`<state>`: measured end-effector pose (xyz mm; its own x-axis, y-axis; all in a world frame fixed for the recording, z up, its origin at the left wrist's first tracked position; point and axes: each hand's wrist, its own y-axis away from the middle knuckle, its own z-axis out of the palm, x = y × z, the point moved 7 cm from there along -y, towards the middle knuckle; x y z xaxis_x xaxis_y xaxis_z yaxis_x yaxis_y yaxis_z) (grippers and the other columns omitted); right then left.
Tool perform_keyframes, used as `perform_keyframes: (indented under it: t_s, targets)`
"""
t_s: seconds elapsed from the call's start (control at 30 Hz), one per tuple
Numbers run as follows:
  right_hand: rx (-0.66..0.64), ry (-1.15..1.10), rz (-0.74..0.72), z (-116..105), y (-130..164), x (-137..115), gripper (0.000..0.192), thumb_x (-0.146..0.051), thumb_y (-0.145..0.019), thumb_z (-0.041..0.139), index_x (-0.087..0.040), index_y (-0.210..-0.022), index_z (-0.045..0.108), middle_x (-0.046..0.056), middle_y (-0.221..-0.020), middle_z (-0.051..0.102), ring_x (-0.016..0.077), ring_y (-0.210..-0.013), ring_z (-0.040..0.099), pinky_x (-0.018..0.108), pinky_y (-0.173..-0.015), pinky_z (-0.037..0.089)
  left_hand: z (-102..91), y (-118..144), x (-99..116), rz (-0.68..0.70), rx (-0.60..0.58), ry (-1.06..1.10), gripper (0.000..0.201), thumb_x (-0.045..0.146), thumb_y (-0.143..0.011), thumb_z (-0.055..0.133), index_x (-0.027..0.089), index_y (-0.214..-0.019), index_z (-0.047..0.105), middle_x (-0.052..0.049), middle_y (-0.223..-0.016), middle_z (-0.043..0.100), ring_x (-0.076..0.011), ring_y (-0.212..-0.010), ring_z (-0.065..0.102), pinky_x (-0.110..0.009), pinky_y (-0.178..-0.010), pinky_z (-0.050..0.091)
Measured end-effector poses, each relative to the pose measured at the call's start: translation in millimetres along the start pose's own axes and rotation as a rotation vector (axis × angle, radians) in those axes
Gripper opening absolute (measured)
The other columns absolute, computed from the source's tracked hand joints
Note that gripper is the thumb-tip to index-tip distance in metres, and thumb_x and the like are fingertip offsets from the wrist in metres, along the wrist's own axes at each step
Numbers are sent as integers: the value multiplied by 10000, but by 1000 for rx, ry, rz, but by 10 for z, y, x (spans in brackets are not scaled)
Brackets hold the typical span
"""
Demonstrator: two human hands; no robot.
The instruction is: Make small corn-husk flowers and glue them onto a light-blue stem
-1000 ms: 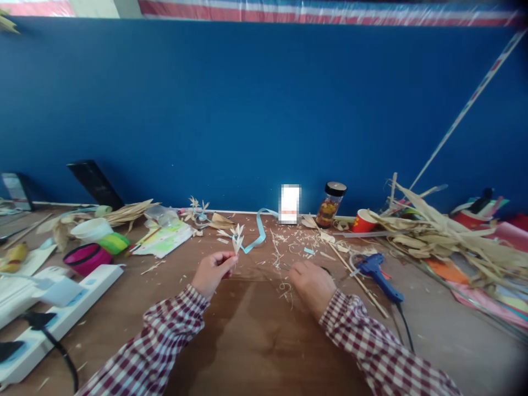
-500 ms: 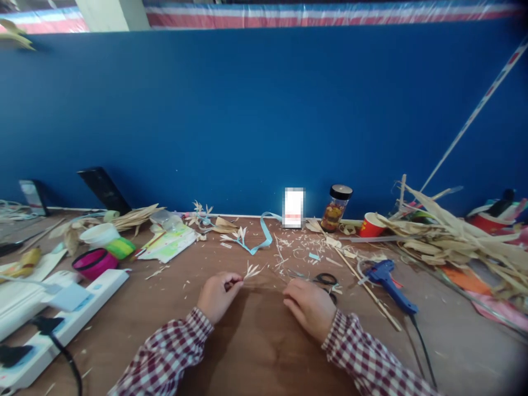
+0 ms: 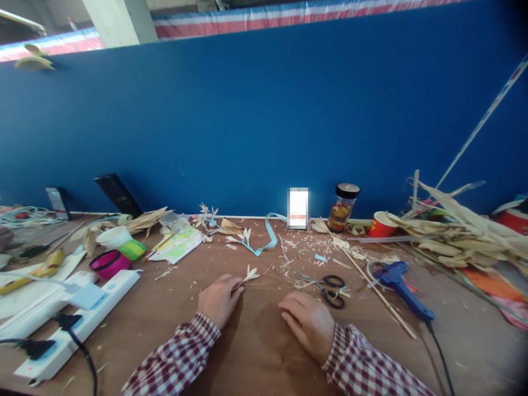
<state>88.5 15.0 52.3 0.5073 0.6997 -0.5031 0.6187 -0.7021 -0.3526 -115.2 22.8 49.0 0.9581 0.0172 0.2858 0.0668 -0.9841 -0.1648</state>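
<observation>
Between the thumb and fingers of my left hand (image 3: 220, 302) is the base of a small pale husk flower (image 3: 249, 274), its thin petals pointing away from me. My right hand (image 3: 307, 324) rests palm down on the brown table, loosely curved with nothing visible in it; its fingertips are partly hidden. Just beyond it lies a pair of black-handled scissors (image 3: 333, 281), untouched. Farther back, similar pale petals (image 3: 244, 237) sit on a light blue ribbon (image 3: 272, 234). Thin husk scraps (image 3: 303, 253) are scattered past both hands.
At the left lie a white power strip (image 3: 82, 330), a pink round container (image 3: 110, 265) and a white cup (image 3: 114, 237). To the right are a blue glue gun (image 3: 406, 289), a thin stick (image 3: 379, 294), a red cup (image 3: 381, 224), a lidded jar (image 3: 341, 212) and dried husks (image 3: 466, 236).
My right hand has drawn back slightly from the scissors, whose handles show more fully. The husk flower has turned a little in my left hand. The view has shifted left.
</observation>
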Motion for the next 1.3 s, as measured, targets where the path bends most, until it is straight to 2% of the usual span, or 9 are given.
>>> perform_keyframes:
  t_s: [0.13,0.27,0.33,0.47,0.53,0.67,0.83,0.93,1.3]
  targets:
    - [93,-235,148,-20,-14,71,153,-208,-804,456,-205,-895,579,30,-817,588,142,-726,534,252,-654,416,-123,75,54,19,146,-15,257,320,-790,458,275,-996,604,-30,-1075,569,-160,-785,581,-251,-634,433]
    - [161,-525,363,-15,-43,276,156,-309,-787,496,-173,-756,564,-1,-636,545,116,-570,482,224,-530,382,-219,137,489,189,256,250,237,265,-806,444,258,-945,636,-46,-1023,590,-176,-876,559,-279,-747,428]
    - [183,-693,439,25,-45,392,212,-359,-779,503,-166,-696,527,-29,-548,485,93,-490,432,207,-470,347,-134,110,787,277,139,535,217,251,-794,464,229,-905,650,-49,-888,622,-156,-786,569,-265,-717,442]
    - [254,-935,517,87,-24,578,291,-425,-781,484,-164,-653,476,-68,-464,396,61,-399,347,184,-394,280,229,-32,1142,84,-149,1070,263,288,-753,530,164,-958,638,-58,-786,641,-131,-614,552,-247,-571,455]
    - [312,-973,530,83,-13,638,313,-441,-785,475,-159,-649,475,-71,-455,387,54,-389,335,178,-383,270,420,-88,1220,-52,-228,1276,289,303,-719,573,140,-947,646,-47,-716,646,-102,-522,510,-234,-513,435]
    - [403,-982,585,81,9,715,327,-459,-781,476,-159,-651,458,-80,-447,371,46,-373,314,169,-364,253,697,-120,1215,-309,-223,1592,290,287,-626,675,137,-874,676,-13,-627,628,-53,-449,441,-191,-451,368]
    - [387,-927,579,97,14,700,328,-455,-789,462,-165,-638,438,-79,-455,366,48,-383,307,171,-367,252,841,-61,1219,-456,-271,1837,257,254,-565,727,140,-793,694,61,-400,480,-16,-365,333,-147,-372,264]
    - [376,-848,543,63,20,649,303,-422,-805,454,-165,-644,444,-72,-474,375,57,-411,323,179,-396,273,863,-34,1230,-504,-315,1923,216,222,-554,736,134,-746,694,77,-360,418,-11,-357,318,-132,-361,250]
    - [419,-391,381,-266,14,431,197,-288,-805,486,-159,-660,517,-17,-607,497,105,-584,450,212,-563,343,836,-20,1188,-516,-392,1881,128,225,-605,700,155,-706,666,34,-519,546,-31,-417,439,-146,-425,378]
